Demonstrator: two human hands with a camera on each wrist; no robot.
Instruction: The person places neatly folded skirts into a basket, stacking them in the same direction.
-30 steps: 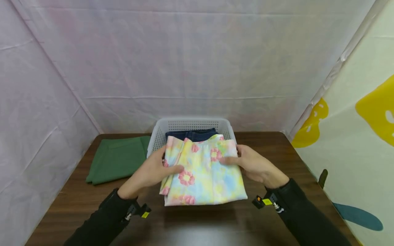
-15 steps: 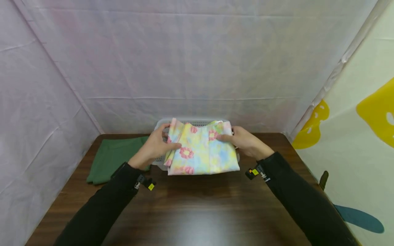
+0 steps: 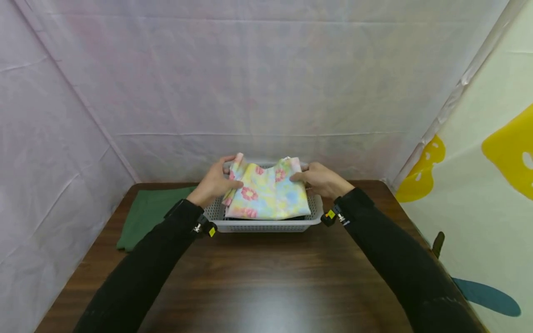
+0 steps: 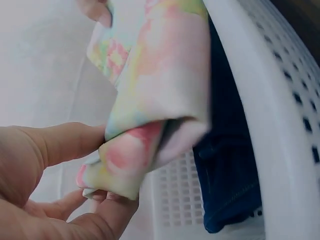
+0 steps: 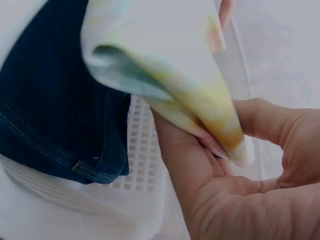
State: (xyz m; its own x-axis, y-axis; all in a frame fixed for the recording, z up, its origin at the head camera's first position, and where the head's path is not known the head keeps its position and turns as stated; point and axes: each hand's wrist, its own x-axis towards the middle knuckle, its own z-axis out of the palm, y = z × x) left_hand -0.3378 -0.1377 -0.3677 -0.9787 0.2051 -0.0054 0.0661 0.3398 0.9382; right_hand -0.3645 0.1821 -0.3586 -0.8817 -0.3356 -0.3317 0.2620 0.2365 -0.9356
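Note:
A folded cloth garment [image 3: 270, 194] in pastel yellow, blue and pink with pink flowers is held over the white basket [image 3: 266, 226]. My left hand [image 3: 214, 182] pinches its left edge, thumb on top and fingers underneath. At the right edge my right hand [image 3: 322, 179] pinches it in the same way. In both wrist views, dark blue denim [image 4: 227, 165] lies in the basket beneath the flowered garment. The denim's stitched edge [image 5: 65, 162] shows in the right wrist view.
A folded green cloth [image 3: 151, 210] lies on the brown wooden table [image 3: 266, 277] left of the basket, partly behind my left sleeve. Pale fabric walls [image 3: 266, 83] stand behind and at the sides of the table.
Both hands have carried the flowered garment forward, away from me, and over the basket. The basket's front rim now shows below the garment. The green cloth has stayed put.

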